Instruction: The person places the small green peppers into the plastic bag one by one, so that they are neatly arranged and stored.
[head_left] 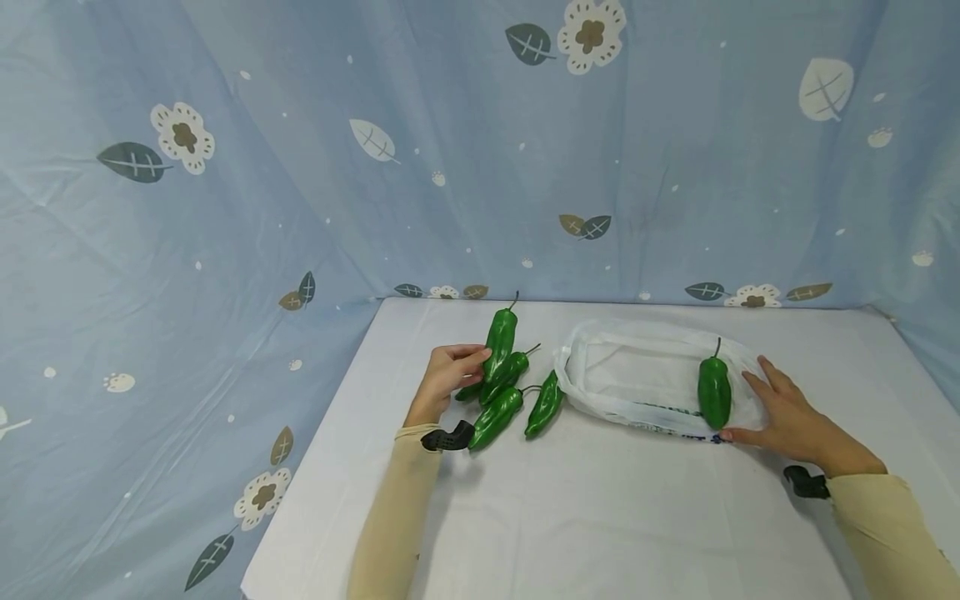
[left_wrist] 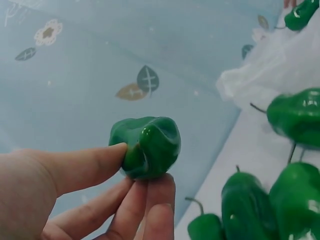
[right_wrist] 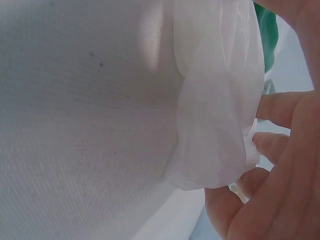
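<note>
My left hand point(head_left: 450, 377) pinches a green pepper point(head_left: 501, 342) between thumb and fingers, its stem pointing up and away. In the left wrist view the pepper's tip end point(left_wrist: 150, 145) faces the camera, held above several other peppers. My right hand point(head_left: 791, 421) has its thumb and fingers spread at the right end of a white plastic bag point(head_left: 637, 329), touching its edge. The bag lies with its mouth spread wide, and one green pepper point(head_left: 714, 393) rests at its right side. In the right wrist view, fingers point(right_wrist: 280, 110) lie against the thin plastic point(right_wrist: 220, 110).
Several green peppers lie left of the bag, including one near the left hand point(head_left: 497, 417) and another beside the bag's left edge point(head_left: 545, 406). The white-covered table point(head_left: 600, 517) meets a blue patterned curtain point(head_left: 480, 167) at its back and left.
</note>
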